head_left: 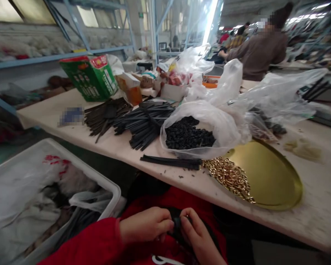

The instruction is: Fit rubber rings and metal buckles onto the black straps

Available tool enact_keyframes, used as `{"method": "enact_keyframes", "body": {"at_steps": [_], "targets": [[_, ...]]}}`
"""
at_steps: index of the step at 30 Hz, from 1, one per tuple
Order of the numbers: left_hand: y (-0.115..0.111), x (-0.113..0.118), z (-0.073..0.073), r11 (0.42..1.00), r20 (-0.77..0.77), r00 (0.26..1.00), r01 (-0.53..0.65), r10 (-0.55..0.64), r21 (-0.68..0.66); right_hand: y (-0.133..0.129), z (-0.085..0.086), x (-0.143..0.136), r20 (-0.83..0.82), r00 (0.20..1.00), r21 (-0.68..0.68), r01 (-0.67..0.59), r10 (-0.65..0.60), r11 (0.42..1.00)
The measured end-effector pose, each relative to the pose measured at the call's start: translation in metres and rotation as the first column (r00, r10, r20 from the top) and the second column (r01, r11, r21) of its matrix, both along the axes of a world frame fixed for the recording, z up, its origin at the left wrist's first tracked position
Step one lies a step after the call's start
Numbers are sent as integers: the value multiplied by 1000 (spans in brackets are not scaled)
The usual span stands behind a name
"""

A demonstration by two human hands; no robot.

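Observation:
Both of my hands meet low in front of my lap, at the near side of the table. My left hand (150,223) is closed, its thumb and fingers pinching one side of a black strip (177,223). The fingers of my right hand (196,232) are bent and closed on the other side, with a tiny shiny spot near the fingertips. Much of the strip is hidden by fingers and hard to tell from the dark cloth behind. Above the hands, a short bundle of black strips (171,162) lies beside a pile of gold metal pieces (231,176).
The gold pieces spill across an oval gold tray (273,176). A plastic bag (223,138) holds small black pieces (189,134). Fanned black strips (143,123), brown strips (105,114) and a green box (88,79) lie behind. A white bin (114,195) stands left; a person (257,49) works beyond.

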State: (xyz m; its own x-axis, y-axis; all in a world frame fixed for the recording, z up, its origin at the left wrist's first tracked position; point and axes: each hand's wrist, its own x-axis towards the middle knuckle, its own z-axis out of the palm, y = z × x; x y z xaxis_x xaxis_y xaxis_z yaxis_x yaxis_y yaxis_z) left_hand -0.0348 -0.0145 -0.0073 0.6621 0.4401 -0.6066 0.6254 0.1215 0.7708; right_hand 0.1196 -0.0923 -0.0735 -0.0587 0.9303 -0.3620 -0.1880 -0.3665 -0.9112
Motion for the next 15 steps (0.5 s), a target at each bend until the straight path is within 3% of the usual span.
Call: {"method": "enact_keyframes", "body": {"at_steps": [4, 9, 15], "targets": [[-3, 1, -3, 996, -1, 1000, 16, -16, 83, -2, 2, 9, 108, 994, 27, -22, 19, 999], [-6, 1, -9, 989, -58, 996, 69, -62, 132, -9, -8, 4, 211, 973, 82, -109, 89, 991], [1, 1, 3, 971, -45, 990, 141, -135, 193, -4, -12, 3, 272, 957, 131, -137, 97, 982]]}}
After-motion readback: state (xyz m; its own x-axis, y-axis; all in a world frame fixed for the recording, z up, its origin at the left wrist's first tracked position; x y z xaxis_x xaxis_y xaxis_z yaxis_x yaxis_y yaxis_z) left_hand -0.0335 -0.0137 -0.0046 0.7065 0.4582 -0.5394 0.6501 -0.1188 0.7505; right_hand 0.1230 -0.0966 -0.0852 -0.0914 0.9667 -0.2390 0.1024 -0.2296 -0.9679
